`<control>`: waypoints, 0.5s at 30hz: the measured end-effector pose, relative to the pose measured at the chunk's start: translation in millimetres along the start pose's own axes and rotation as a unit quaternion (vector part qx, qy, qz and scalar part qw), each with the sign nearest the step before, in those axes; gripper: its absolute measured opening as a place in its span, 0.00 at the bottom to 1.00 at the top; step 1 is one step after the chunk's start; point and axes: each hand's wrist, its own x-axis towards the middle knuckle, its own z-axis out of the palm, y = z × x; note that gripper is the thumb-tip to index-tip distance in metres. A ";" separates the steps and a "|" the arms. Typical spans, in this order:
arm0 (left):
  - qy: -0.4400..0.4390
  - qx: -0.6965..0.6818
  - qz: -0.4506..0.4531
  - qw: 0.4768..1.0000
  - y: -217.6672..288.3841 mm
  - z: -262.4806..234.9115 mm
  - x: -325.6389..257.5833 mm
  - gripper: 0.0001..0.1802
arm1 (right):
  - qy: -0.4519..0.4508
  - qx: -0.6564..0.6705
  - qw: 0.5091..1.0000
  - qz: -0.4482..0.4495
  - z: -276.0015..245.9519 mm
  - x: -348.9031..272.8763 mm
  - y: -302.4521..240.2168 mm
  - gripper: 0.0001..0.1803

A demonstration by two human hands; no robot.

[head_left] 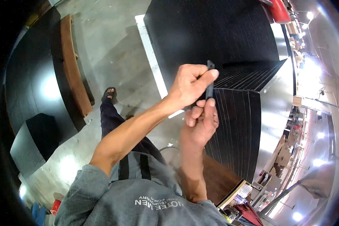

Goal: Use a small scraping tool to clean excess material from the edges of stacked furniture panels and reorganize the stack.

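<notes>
Both my hands are closed on a slim dark strip point(209, 92), held upright in the picture; what kind of thing it is cannot be made out. My left hand point(188, 81) pinches its upper part, with the thumb laid across it. Just below, my right hand point(202, 122) grips the lower end between thumb and curled fingers. Beside and beneath the hands stands a stack of black boards point(233, 120), its many thin layers showing along the side. A broad black panel surface point(199, 34) lies beyond my left hand.
Another black stack point(34, 71) with a brown wooden edge point(69, 64) stands at the left. A white strip point(151, 54) borders the far panel. Something red point(280, 11) sits at the top right. My sandalled foot point(109, 93) rests on the concrete floor point(105, 34).
</notes>
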 end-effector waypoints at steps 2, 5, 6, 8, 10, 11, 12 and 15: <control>-0.011 -0.002 0.018 1.000 12.9 6.8 1.8 0.27 | -0.008 -0.017 0.999 -0.048 8.8 -3.4 -9.4 0.18; -0.033 -0.009 0.045 0.998 17.1 10.2 9.4 0.28 | -0.041 -0.007 0.998 -0.050 10.5 -1.0 -17.4 0.18; -0.038 -0.017 0.047 0.998 15.0 10.4 9.9 0.28 | -0.040 -0.008 0.998 -0.047 8.9 -1.1 -15.0 0.18; -0.007 0.009 0.020 1.000 0.9 5.2 3.4 0.27 | -0.061 0.025 0.997 -0.027 3.3 0.9 -3.2 0.17; 0.019 0.002 -0.031 0.999 -18.6 -5.8 -3.6 0.27 | -0.022 -0.010 1.000 0.006 -7.9 6.7 22.1 0.18; 0.023 0.013 -0.028 0.999 -29.3 -9.9 -5.6 0.27 | -0.013 -0.007 1.000 0.018 -12.0 7.7 27.9 0.18; 0.034 0.027 -0.025 0.999 -33.2 -14.9 -6.1 0.27 | -0.009 -0.004 0.999 0.034 -10.9 7.9 31.3 0.18; 0.035 -0.002 0.013 0.999 -34.6 -8.0 -2.5 0.27 | -0.023 -0.026 0.999 -0.008 -8.4 7.7 23.5 0.18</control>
